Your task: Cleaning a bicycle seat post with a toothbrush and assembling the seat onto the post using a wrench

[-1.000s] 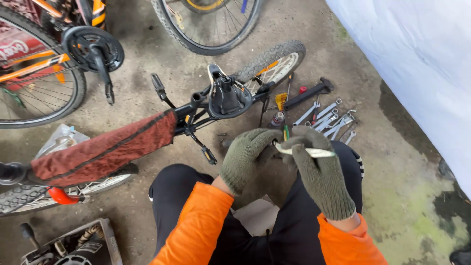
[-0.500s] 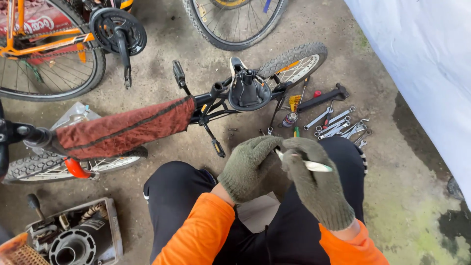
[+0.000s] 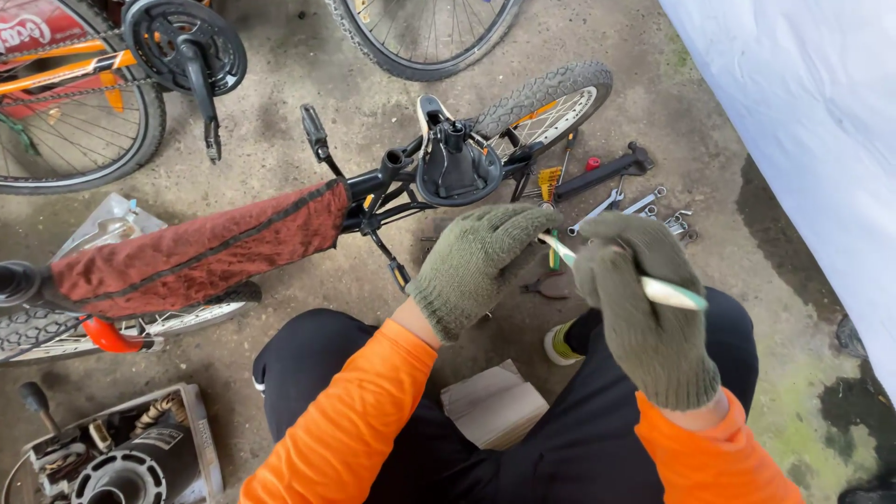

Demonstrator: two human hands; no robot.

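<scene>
Gripping pale tool (image 3: 653, 287): right hand (image 3: 644, 308) (red sign (image 3: 37, 33) top-left).

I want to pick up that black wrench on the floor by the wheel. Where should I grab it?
Grab the long black wrench by the middle of its straight handle, coming from above. It lies flat on the concrete, and that stretch looks bare. The near end sits crowded by the orange-handled tool and silver spanners.

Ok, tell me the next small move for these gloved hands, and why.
Probably steady the pale slim tool before working: the right hand holds it in a fist, while the left hand's fingertips pinch its far tip. What sits at that tip is hidden.
</scene>
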